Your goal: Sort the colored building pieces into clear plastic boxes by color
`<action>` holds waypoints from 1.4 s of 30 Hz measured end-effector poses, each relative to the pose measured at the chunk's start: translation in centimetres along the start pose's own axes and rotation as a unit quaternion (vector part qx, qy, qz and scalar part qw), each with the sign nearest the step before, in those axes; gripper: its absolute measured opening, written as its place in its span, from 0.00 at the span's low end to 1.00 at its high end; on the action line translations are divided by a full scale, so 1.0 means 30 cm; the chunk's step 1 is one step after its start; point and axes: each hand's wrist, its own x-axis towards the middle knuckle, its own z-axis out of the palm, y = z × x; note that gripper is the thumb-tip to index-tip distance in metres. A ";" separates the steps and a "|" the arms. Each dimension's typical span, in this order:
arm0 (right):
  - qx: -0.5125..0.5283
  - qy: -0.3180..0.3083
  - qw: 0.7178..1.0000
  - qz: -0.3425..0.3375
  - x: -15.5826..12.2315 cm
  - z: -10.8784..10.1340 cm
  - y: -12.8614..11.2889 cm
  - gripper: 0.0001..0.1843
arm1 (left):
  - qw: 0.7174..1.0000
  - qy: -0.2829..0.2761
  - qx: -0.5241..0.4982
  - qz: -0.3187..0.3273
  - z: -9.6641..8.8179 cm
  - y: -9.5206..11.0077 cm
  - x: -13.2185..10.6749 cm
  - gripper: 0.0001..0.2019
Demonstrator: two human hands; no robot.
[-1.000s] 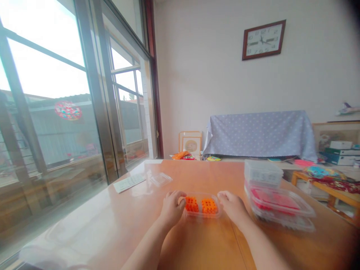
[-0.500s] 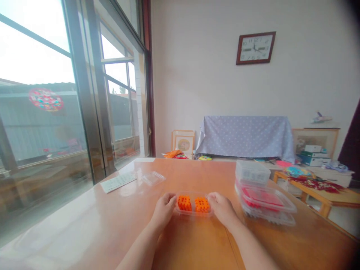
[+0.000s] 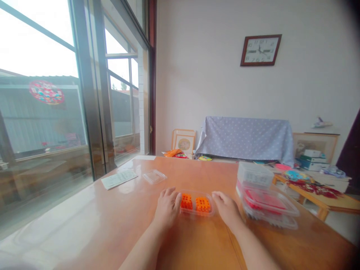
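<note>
A clear plastic tray (image 3: pixel 197 214) stands on the table, with two orange plastic pieces in it: one orange notched block (image 3: pixel 186 201) on the left and another orange notched block (image 3: pixel 203 204) on the right. My left hand (image 3: pixel 168 204) lies beside the tray's left edge, fingers loosened and the thumb along the rim; whether it touches is hard to tell. At the right edge, my right hand (image 3: pixel 227 208) is open, its fingertips close to the rim and gripping nothing.
To the right is a stack of clear containers (image 3: pixel 254 175), one with red pieces (image 3: pixel 266 199). A clear lid (image 3: pixel 154 176) and a printed paper (image 3: pixel 119 179) lie farther back on the left of the wooden table (image 3: pixel 135 221). Windows border the left side.
Both hands have loosened from the tray's ends; the left fingers have lifted and spread, and the right hand has come slightly away from the rim. The camera view has shifted slightly.
</note>
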 end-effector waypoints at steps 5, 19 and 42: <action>-0.107 0.002 0.986 -0.128 -0.012 -0.021 -0.050 0.19 | 0.999 -0.038 0.012 0.013 -0.035 0.054 -0.010 0.23; -0.209 -0.097 0.947 -0.223 -0.079 -0.017 -0.193 0.17 | 0.996 -0.076 0.026 0.044 -0.080 0.120 -0.019 0.26; -0.167 -0.063 0.963 -0.202 -0.067 -0.003 -0.164 0.14 | 0.997 -0.072 -0.015 0.038 -0.064 0.096 -0.014 0.25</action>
